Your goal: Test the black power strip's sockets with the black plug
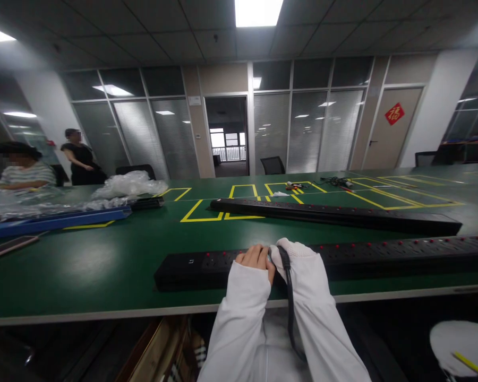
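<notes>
A long black power strip (382, 257) with a row of small red dots lies along the near side of the green table. My left hand (257, 260), bare, is closed over its top, fingers together and bent across the strip. Close against it, my right hand (295, 253) wears a white glove and is closed on a black cable (290, 297). The cable runs over the glove and hangs down between my sleeves. Its end is hidden by my hands. Behind them lies a second black power strip (334, 215), set at a slant.
The green table (115, 265) has yellow tape outlines. At left are clear plastic wrap (129, 183), a blue bar (59, 220) and a phone (10, 248). Cables (336, 182) lie farther back. Two people (82, 159) are at the far left. A white stool (462, 345) is below right.
</notes>
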### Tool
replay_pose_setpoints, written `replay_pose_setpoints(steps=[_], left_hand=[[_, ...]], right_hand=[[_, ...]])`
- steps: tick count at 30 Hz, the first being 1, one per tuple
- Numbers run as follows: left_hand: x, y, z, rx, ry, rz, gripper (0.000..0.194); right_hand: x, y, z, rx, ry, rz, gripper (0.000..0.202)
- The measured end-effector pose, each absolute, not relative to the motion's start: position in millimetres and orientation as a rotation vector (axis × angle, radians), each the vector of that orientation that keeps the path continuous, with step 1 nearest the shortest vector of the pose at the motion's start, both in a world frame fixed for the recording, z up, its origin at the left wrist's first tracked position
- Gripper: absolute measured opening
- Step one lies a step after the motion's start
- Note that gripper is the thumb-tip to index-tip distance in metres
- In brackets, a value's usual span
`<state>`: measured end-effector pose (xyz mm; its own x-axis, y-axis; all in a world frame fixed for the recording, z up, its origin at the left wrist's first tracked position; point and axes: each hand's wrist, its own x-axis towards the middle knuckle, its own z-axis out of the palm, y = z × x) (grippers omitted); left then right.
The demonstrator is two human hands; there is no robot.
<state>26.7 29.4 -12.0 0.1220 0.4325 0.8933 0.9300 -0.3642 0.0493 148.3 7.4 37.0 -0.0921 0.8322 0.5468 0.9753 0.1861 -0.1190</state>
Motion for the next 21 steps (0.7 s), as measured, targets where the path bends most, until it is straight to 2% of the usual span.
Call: replay_pose_setpoints(steps=[21], left_hand=[[26.4,30.0,-13.3,-1.861,-1.319,-1.19,0.03]], right_hand=[[142.3,7.3,35.8,-1.712,-1.928,-0.402,0.032]])
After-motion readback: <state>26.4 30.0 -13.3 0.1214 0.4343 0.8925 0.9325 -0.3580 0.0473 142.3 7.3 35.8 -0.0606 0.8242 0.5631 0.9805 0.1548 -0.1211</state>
